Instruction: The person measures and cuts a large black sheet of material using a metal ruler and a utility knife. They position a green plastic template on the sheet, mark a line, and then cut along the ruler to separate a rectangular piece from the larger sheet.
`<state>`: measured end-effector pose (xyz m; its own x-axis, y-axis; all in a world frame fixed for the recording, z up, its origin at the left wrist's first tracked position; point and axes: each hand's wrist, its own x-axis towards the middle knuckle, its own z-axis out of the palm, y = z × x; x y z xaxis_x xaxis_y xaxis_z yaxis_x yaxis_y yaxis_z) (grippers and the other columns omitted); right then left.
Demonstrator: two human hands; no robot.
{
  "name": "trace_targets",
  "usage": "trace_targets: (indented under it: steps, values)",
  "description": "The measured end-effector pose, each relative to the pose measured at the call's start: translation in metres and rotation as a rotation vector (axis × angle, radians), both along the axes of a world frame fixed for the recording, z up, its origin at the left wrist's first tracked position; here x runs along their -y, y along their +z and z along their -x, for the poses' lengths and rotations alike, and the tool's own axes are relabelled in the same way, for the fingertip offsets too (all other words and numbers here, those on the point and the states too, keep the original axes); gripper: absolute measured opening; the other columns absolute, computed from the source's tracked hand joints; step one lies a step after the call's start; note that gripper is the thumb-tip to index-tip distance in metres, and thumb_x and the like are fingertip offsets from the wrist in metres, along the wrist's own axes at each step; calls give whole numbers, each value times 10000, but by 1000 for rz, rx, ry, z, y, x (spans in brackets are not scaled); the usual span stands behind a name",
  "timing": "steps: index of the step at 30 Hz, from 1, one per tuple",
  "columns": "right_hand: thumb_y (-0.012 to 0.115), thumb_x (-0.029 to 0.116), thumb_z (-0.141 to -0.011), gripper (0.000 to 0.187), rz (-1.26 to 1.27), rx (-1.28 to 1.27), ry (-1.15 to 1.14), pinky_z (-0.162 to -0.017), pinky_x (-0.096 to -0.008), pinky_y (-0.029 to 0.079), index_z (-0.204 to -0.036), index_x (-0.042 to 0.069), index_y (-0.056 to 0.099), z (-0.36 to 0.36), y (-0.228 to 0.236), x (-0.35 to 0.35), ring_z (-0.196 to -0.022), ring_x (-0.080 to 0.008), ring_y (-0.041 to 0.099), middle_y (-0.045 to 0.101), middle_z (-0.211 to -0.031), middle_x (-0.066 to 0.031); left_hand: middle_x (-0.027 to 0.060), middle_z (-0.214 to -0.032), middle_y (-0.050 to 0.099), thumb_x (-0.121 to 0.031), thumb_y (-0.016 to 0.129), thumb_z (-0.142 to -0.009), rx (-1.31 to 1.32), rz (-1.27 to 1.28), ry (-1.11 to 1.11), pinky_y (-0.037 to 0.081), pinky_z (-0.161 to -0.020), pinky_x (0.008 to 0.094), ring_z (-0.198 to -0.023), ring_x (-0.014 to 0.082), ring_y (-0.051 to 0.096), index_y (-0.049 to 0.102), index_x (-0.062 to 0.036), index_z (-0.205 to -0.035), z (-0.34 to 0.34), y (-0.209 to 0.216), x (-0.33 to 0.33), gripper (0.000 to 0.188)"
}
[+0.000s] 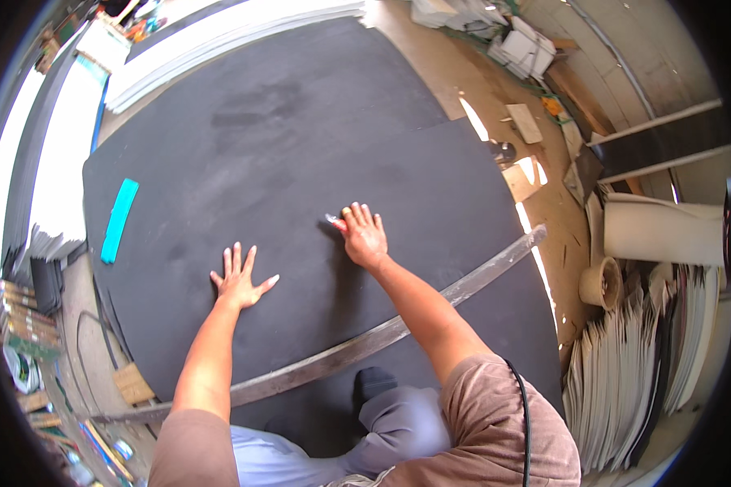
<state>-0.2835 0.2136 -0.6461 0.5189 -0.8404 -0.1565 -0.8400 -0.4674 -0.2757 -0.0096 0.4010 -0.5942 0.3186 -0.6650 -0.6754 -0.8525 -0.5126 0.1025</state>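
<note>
**Both hands on a black sheet in a cluttered workshop**

Workshop clutter rings a large black sheet point(300, 146) that lies flat and fills most of the view. At its middle, the right hand point(364, 235) is closed around a small red-tipped cutter point(334, 221), whose tip pokes out to the hand's left and touches the sheet. Just beside it, lower and to the left, the left hand point(240, 282) presses flat on the sheet with its fingers spread wide and holds nothing. Below both hands, a long grey metal straightedge point(357, 349) lies slantwise across the sheet, passing under the two forearms. Well apart to the left of the left hand, a turquoise strip point(118, 220) rests near the sheet's edge. Far to the right of the right hand stand stacked pale sheets point(625, 381) and a cream roll point(662, 231).
</note>
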Motion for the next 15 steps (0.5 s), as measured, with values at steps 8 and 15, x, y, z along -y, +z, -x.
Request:
trace_targets:
  steps: [8,15]
  values:
    - [508,287,-1054,459,350,-34,112,-1093,-557,437,-1482,120,516,12,-22,9,-1433,-337,465,505,-1535,-133,86,-1773,130,-872,590,-823,116,310,52,227,-1146,804,-1619,396,100,322,-409,-1642,1,4,-32,979]
    - [518,301,-1096,523,221,-98,127,-1177,-543,393,-1581,126,430,12,-27,17,-1547,-345,358,403,-1660,-140,57,-1790,-83,-945,633,-704,6,106,344,42,-1254,730,-1632,366,-120,61,-418,-1697,2,13,-96,1262]
